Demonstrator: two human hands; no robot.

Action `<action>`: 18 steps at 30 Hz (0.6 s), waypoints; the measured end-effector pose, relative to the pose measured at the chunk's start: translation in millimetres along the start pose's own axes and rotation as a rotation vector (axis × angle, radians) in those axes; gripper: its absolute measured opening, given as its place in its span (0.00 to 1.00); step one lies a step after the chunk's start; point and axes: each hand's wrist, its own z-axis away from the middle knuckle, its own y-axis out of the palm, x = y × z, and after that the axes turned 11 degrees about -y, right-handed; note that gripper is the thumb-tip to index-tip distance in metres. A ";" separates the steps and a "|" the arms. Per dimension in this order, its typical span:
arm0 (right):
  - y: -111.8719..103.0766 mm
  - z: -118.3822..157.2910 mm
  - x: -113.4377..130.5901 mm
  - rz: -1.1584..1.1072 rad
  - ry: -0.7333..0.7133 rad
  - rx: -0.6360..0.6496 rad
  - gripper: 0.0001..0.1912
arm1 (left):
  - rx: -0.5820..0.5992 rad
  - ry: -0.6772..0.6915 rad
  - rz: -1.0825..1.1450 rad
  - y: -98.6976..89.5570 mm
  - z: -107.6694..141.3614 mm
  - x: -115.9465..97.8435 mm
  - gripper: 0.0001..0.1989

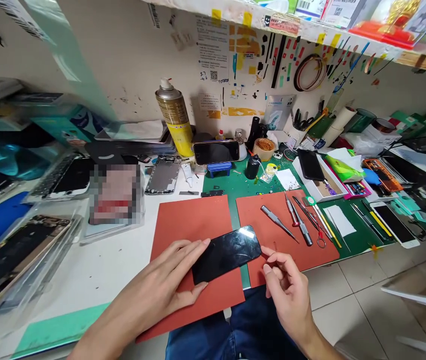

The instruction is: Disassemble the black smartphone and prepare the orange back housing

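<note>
A black smartphone (228,255) lies screen up and slanted over the left red-brown mat (194,220), its right end reaching across the gap to the right mat (250,210). My left hand (164,280) grips the phone's left end, with fingers along the upper edge and the thumb at the lower corner. At the phone's right end is my right hand (288,287), its index fingertip close to the edge, thumb near it and the other fingers curled; whether it pinches anything small is unclear. Screwdrivers (278,222) and tweezers (310,217) rest on the right mat.
Phone parts in clear trays (111,225) stand at the left. Behind the mats are a yellow spray can (177,120), a phone on a blue stand (218,167) and a black bottle (252,167). A white box (327,192) and white phone (395,225) are at right.
</note>
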 end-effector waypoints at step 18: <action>2.3 -9.0 22.1 -0.488 0.277 -0.110 0.16 | 0.020 0.100 -0.148 -6.8 -14.4 -9.4 0.38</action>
